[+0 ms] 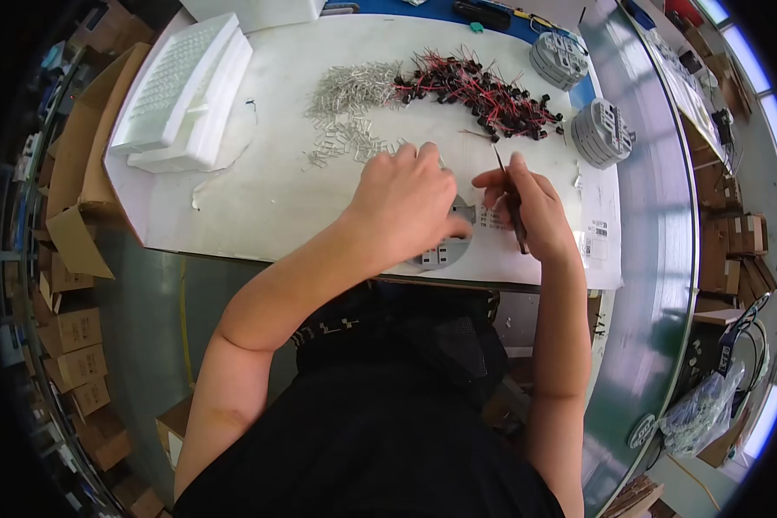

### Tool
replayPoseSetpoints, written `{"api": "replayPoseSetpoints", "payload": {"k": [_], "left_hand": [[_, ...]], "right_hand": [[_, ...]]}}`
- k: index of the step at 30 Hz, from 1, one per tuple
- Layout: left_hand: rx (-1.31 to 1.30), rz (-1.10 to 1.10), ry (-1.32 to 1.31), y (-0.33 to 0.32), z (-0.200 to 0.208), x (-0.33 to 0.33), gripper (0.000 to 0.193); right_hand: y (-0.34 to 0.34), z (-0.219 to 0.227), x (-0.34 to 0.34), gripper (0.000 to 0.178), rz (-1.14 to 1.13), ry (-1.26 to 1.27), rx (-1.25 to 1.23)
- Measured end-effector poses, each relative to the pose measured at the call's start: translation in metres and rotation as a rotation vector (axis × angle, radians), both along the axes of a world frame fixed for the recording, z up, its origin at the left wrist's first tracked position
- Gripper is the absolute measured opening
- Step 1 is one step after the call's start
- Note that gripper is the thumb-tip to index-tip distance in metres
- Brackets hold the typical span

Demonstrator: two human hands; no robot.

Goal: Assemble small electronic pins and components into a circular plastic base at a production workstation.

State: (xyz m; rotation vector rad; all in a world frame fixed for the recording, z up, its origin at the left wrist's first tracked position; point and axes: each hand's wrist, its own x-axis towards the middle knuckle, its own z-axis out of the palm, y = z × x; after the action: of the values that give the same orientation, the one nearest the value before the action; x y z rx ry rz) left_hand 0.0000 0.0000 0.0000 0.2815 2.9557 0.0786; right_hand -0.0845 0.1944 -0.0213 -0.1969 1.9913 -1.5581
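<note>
My left hand is bent palm-down over a round grey plastic part near the table's front edge. Its fingers curl under with the tips hidden, and the thumb reaches across the part; what they grip does not show. In my right hand, just to the right, is a slim dark pair of tweezers, points up and away from me. Beyond my left hand lies a loose pile of small clear and silvery pieces. Next to it spreads a heap of small black components with red leads.
Stacks of round grey parts stand at the right edge of the white table, with another stack behind. White foam trays sit at the left. A cardboard box adjoins the table's left side. Glossy green surface runs along the right.
</note>
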Motion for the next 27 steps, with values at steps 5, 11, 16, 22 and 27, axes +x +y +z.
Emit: {"api": "replayPoseSetpoints", "payload": {"k": [5,11,16,22,27], "left_hand": [[0.104,0.070,-0.006,0.016,0.015,0.028,0.088],[0.726,-0.024,0.454,-0.010,0.004,0.058,0.085],[0.831,0.160,0.518,-0.022,-0.048,0.081,0.090],[0.810,0.149,0.459,-0.036,-0.052,0.084,0.100],[0.831,0.164,0.425,-0.039,-0.061,0.080,0.110]], "right_hand": [[0.011,0.011,0.011,0.051,0.026,0.068,0.016],[0.013,0.042,0.022,0.036,0.222,0.551,0.265],[-0.009,0.047,0.042,0.033,0.420,0.898,0.426],[-0.029,0.035,0.057,0.035,0.523,1.023,0.683],[-0.038,0.028,0.065,0.034,0.518,1.106,0.726]]}}
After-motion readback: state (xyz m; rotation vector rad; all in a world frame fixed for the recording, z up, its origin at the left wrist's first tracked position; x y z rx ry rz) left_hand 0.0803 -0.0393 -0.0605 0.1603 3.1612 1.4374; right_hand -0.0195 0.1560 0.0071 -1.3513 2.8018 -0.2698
